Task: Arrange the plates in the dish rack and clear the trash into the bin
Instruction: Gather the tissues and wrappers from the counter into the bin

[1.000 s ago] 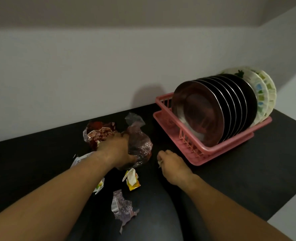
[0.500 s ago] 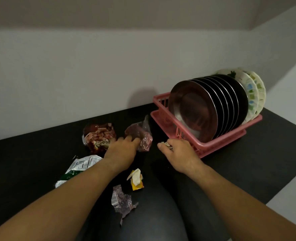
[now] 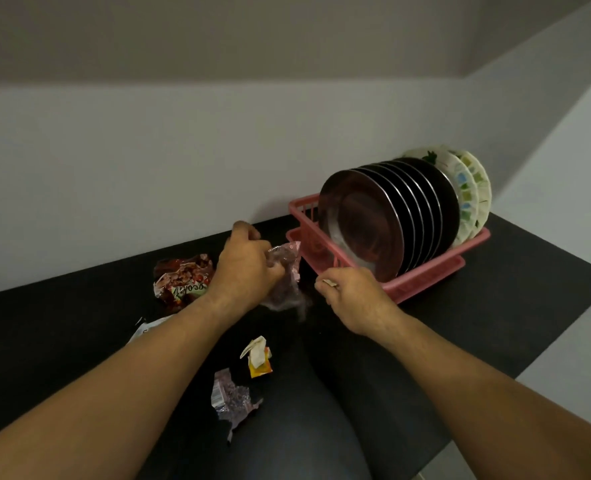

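While wrappers (image 3: 235,396) litter the counter (image 3: 495,306), left hand (image 3: 245,268) grips plastic (image 3: 287,282), right hand (image 3: 353,292) pinches scrap (image 3: 329,283).

Crumpled dark red snack wrapper (image 3: 183,279) on the black countertop (image 3: 495,306): a green band with white lettering, seen upside down; letters roughly "oso" can be made out, the full word not legible. Crumpled silver-purple foil wrapper (image 3: 231,398): faint print, too small to read. Nothing else legible.
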Available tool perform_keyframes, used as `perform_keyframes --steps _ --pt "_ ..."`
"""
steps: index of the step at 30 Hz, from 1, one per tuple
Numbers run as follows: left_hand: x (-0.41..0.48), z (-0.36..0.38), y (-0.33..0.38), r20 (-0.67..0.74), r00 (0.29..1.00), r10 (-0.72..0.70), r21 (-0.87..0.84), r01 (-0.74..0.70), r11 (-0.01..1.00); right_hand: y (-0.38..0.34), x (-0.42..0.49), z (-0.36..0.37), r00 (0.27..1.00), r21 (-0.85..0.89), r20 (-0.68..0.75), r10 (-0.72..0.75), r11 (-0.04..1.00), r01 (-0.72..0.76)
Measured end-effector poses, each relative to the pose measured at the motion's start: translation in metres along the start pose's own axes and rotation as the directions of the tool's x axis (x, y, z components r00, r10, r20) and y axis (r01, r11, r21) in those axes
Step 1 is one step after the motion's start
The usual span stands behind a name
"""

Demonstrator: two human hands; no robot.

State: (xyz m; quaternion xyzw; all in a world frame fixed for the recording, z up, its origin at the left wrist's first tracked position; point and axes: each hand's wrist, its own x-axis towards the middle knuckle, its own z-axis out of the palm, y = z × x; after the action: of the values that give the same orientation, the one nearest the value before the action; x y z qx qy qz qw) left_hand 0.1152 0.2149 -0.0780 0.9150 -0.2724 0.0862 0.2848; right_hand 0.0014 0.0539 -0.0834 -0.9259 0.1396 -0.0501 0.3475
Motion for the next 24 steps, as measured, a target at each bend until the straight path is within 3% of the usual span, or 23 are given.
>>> perform_keyframes --steps 7,10,17,21,24 --pt "0.000 -0.010 0.017 -0.003 1.000 -0.023 -0.112 0.023 0.993 -0.011 -0.005 -0.027 0.999 -0.066 -0.044 -0.029 0.997 0.026" --pt "-0.003 -0.013 0.025 0.000 0.998 0.065 -0.119 -0.065 0.991 -0.010 -0.008 -0.038 0.997 -0.090 -0.050 -0.054 0.995 0.049" --pt "-0.005 -0.021 0.042 -0.176 0.983 0.052 -0.047 -0.061 0.997 -0.003 -0.015 -0.049 0.997 -0.014 -0.044 -0.067 0.998 0.067" --pt "-0.007 -0.022 0.047 -0.079 0.997 0.000 -0.040 -0.003 0.999 -0.003 -0.017 -0.056 0.992 -0.006 -0.080 -0.101 0.995 0.100" --pt "-0.012 -0.018 0.048 -0.076 0.996 0.047 0.017 -0.046 0.999 -0.003 -0.018 -0.059 0.993 -0.011 -0.067 -0.101 0.995 0.100"
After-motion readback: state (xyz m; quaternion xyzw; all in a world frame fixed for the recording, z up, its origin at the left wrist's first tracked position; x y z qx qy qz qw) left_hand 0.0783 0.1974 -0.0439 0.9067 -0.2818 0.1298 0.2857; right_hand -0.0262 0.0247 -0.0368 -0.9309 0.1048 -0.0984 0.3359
